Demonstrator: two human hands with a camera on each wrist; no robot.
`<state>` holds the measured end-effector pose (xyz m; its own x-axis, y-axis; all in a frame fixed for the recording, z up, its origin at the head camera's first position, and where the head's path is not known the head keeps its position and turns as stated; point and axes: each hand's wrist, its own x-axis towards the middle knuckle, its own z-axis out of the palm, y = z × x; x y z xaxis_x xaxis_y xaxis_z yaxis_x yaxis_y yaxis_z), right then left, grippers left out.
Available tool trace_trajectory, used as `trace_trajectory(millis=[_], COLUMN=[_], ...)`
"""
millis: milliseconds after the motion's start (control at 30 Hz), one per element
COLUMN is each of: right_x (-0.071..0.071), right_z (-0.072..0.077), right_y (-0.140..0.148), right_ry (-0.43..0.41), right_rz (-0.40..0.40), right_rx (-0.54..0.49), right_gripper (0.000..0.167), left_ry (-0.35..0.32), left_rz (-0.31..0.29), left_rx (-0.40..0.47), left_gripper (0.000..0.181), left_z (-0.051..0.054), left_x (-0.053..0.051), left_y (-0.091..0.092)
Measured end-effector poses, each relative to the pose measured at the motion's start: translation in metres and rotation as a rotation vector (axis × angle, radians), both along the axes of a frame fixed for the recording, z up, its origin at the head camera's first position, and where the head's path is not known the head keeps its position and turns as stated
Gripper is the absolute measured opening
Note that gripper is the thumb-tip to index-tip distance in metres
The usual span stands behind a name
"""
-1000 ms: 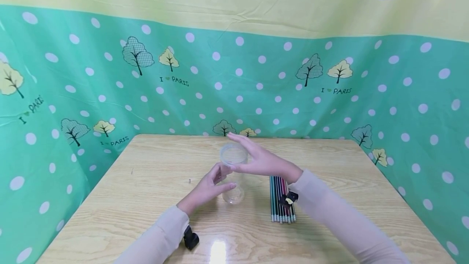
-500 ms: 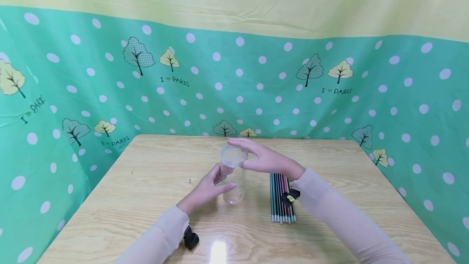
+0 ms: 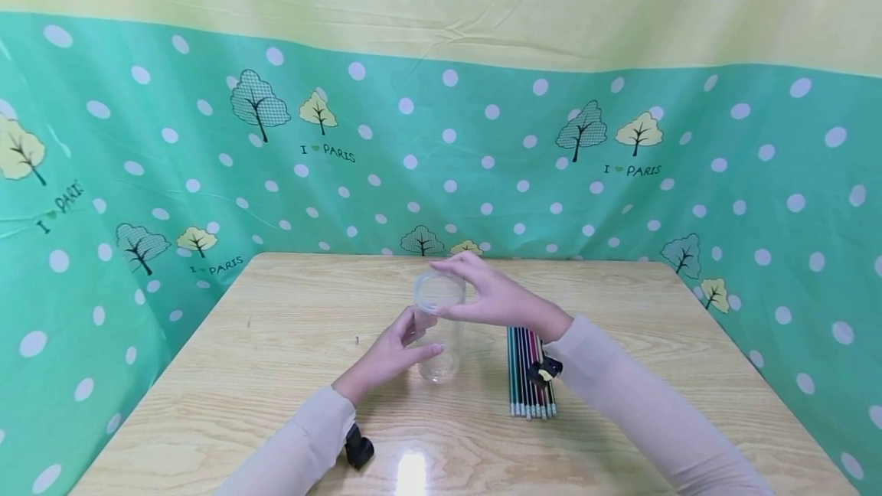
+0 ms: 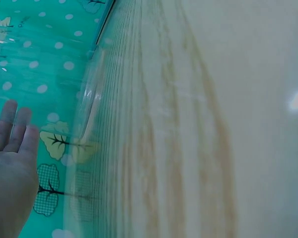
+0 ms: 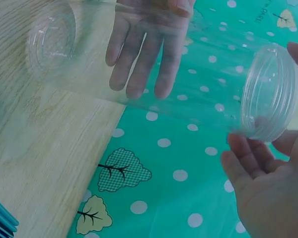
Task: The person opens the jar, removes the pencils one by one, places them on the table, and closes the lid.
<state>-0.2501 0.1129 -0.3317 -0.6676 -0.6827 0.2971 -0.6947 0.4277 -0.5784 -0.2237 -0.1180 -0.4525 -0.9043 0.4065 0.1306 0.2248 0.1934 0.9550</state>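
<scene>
A tall clear plastic jar (image 3: pixel 442 362) stands upright on the table in the head view, with a clear round screw lid (image 3: pixel 439 291) on top. My left hand (image 3: pixel 393 347) holds the jar's body from the left, thumb in front and fingers behind. From the right, my right hand (image 3: pixel 492 297) grips the lid's rim between thumb and fingers. The right wrist view shows the ridged lid (image 5: pixel 270 94) on the jar's mouth and my left fingers (image 5: pixel 134 59) through the transparent wall. Nothing is visible inside the jar.
Several dark pencils (image 3: pixel 520 373) lie side by side to the right of the jar, partly under my right forearm. The wooden table (image 3: pixel 289 312) reaches back to a green dotted curtain (image 3: pixel 441 174). A tiny dark speck (image 3: pixel 357 340) is left of my left hand.
My right thumb and fingers slid back around the lid's rim, then came forward again. The left hand and jar stayed in place.
</scene>
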Motion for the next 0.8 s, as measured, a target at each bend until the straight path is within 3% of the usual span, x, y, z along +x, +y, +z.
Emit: trace_trajectory(millis=[333,467,600,800], right_x=[0.007,0.008,0.008,0.000], right_z=[0.001,0.002,0.003,0.004], right_y=[-0.018,-0.019,-0.015,-0.003], right_ry=[0.066,0.049,0.008,-0.142], right_rz=[-0.194,-0.214,-0.195,-0.024], right_rx=[0.017,0.050,0.092,0.031], right_gripper=[0.071,0.086,0.103,0.079], left_ry=[0.001,0.003,0.006,0.013], left_rz=[-0.018,-0.019,-0.022,-0.031], left_rx=[0.016,0.014,0.011,0.024], left_gripper=[0.055,0.055,0.056,0.065], left_z=[0.002,0.001,0.001,-0.002], left_x=[0.000,0.000,0.000,-0.001], left_y=[0.000,0.000,0.000,0.000])
